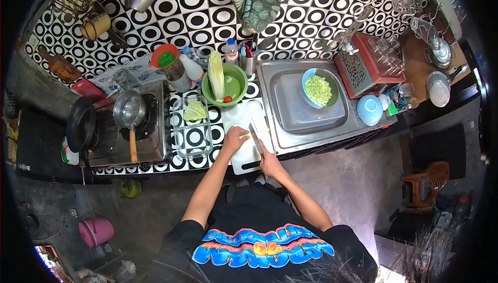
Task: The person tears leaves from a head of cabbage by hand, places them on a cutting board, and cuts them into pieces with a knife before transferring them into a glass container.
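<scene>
A white cutting board (244, 157) lies on the tiled counter. My right hand (270, 163) is closed round the handle of a knife (256, 133), whose blade points away from me over the board. My left hand (236, 140) rests on the board left of the blade, fingers closed on a small pale piece of vegetable (246, 135). Beyond the board stands a green bowl (236, 87) with a napa cabbage (216, 78) and a tomato (227, 99). A glass dish (193, 149) on the left holds a cabbage leaf (195, 111).
In the steel sink (290, 119) on the right sits a bowl of chopped greens (318, 89). A stove with a wooden-handled pot (129, 110) and a black pan (81, 124) is at the left. Bottles (231, 51) stand behind the green bowl. A blue bowl (370, 110) is right of the sink.
</scene>
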### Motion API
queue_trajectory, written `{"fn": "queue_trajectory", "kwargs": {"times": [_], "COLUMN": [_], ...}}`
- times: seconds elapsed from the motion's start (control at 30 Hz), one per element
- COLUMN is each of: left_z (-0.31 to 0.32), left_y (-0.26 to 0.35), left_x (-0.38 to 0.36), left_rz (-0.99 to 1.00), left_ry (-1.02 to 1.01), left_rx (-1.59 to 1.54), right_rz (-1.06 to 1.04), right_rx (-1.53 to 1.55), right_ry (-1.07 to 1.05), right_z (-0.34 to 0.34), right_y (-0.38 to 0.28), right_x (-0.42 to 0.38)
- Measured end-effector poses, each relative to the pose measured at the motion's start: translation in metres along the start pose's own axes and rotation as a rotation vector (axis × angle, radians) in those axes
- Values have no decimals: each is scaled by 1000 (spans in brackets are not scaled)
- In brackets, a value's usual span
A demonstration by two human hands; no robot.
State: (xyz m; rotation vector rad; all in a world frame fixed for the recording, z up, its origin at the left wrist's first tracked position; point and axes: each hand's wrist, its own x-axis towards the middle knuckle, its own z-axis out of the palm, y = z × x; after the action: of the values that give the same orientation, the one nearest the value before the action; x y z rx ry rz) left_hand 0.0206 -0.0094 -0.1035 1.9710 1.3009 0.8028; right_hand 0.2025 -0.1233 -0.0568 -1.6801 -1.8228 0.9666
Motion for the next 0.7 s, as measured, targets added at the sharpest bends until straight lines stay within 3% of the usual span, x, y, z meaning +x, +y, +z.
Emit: {"fn": "queue_trajectory", "kwargs": {"times": [0.07, 0.17, 0.47, 0.7], "left_z": [-3, 0, 9, 20], "left_y": [-1, 0, 0, -10], "left_x": [1, 1, 5, 2], "left_rz": [0, -30, -118, -33], "left_ry": [-35, -21, -16, 62], "left_rx": [16, 29, 86, 120], "right_rz": [91, 28, 130, 129], "right_rx": [10, 20, -45, -78], "right_ry": [-62, -15, -46, 12], "right_z": [-7, 5, 22, 37], "right_y": [-17, -15, -25, -10], "right_x": [0, 0, -10, 30]}}
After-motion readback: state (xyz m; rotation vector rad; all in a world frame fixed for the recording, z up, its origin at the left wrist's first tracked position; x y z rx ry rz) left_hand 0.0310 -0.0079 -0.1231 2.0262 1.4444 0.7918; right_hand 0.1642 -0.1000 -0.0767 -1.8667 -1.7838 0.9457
